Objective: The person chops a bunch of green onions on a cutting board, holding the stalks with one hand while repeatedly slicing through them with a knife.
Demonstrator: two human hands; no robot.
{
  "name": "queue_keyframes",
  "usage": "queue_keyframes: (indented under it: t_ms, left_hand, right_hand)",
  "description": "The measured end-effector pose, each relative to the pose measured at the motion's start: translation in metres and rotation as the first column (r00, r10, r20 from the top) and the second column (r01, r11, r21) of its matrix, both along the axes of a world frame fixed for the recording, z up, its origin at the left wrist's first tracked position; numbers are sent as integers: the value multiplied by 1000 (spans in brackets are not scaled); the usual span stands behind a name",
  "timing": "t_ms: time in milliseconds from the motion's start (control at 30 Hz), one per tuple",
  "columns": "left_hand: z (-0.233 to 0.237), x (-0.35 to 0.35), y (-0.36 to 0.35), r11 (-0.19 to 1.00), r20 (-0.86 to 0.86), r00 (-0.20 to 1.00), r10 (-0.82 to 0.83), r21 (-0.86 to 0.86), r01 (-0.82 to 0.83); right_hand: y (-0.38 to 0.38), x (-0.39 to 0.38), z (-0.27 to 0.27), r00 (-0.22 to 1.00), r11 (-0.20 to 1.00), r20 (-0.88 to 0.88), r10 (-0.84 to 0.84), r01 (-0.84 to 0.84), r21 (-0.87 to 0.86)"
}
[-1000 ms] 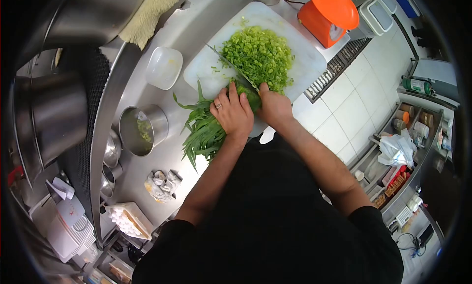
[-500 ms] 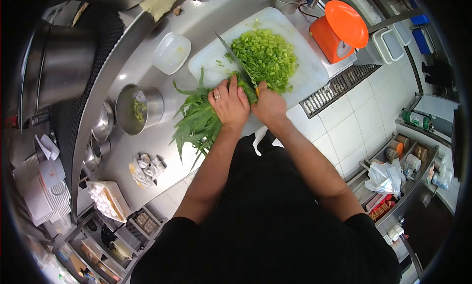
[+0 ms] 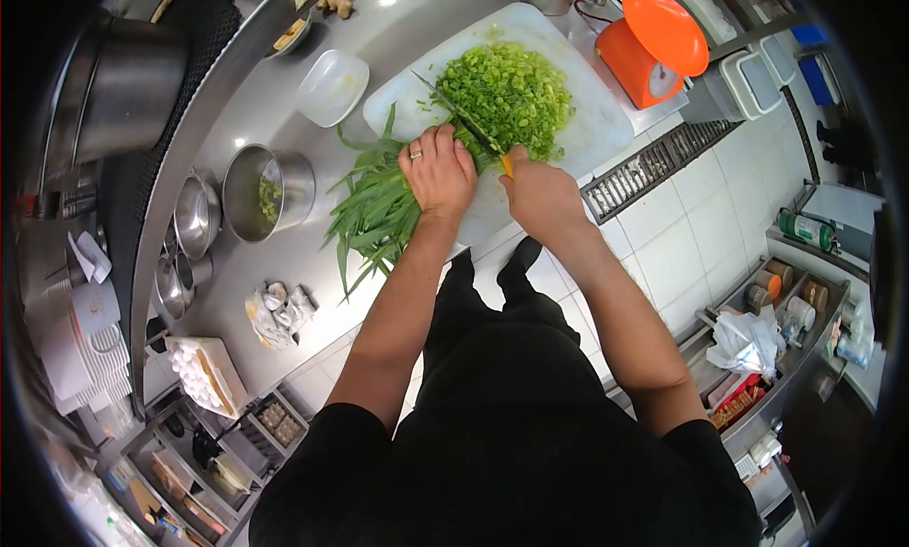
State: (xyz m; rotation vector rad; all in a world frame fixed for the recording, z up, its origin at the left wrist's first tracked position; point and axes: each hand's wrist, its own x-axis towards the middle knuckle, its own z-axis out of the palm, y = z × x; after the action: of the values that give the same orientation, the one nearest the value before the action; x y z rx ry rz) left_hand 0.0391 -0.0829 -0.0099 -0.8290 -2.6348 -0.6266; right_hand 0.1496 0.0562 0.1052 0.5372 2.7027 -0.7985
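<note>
At near edge of white board (image 3: 402, 116), left hand (image 3: 437, 176) clamps long flat greens (image 3: 374, 216); right hand (image 3: 540, 192) fist-grips orange-handled knife (image 3: 460, 117) beside chopped pile (image 3: 507, 91).

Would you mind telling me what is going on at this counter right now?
A person in black is chopping greens on a white cutting board. The left hand holds down a bunch of long green leaves, while the right hand grips a knife with its blade laid across the cut end. A heap of chopped greens lies on the board beyond the blade. A metal pot stands on the steel counter to the left.
</note>
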Motion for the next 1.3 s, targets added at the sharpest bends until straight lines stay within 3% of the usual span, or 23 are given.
queue_keyframes:
  t_ms: [167, 500, 600, 767, 867, 1167, 1300]
  left_hand:
    - [3, 1, -1, 1000, 6, 1000, -13, -13, 13]
    - [7, -5, -3, 996, 32, 998, -50, -66, 52]
    - [7, -7, -3, 996, 26, 997, -67, -51, 68]
    - [2, -8, -2, 997, 1, 997, -74, -38, 74]
    - [0, -14, -2, 997, -7, 997, -70, -27, 70]
    - [-3, -8, -2, 998, 27, 998, -54, 27, 53]
    - [1, -11, -2, 998, 10, 998, -63, -1, 63]
  right_hand:
    - [-9, 20, 38, 1000, 999, 28, -11, 10, 40]
    - [-35, 48, 41, 993, 986, 119, -16, -4, 165]
    - [-28, 50, 25, 986, 992, 168, -21, 0, 125]
    - [-25, 18, -46, 991, 997, 114, -66, 60, 52]
    - [-18, -16, -56, 996, 998, 62, -58, 57, 28]
    - [-11, 11, 32, 993, 999, 121, -4, -1, 42]
    - [-23, 33, 45, 980, 997, 199, -4, -11, 72]
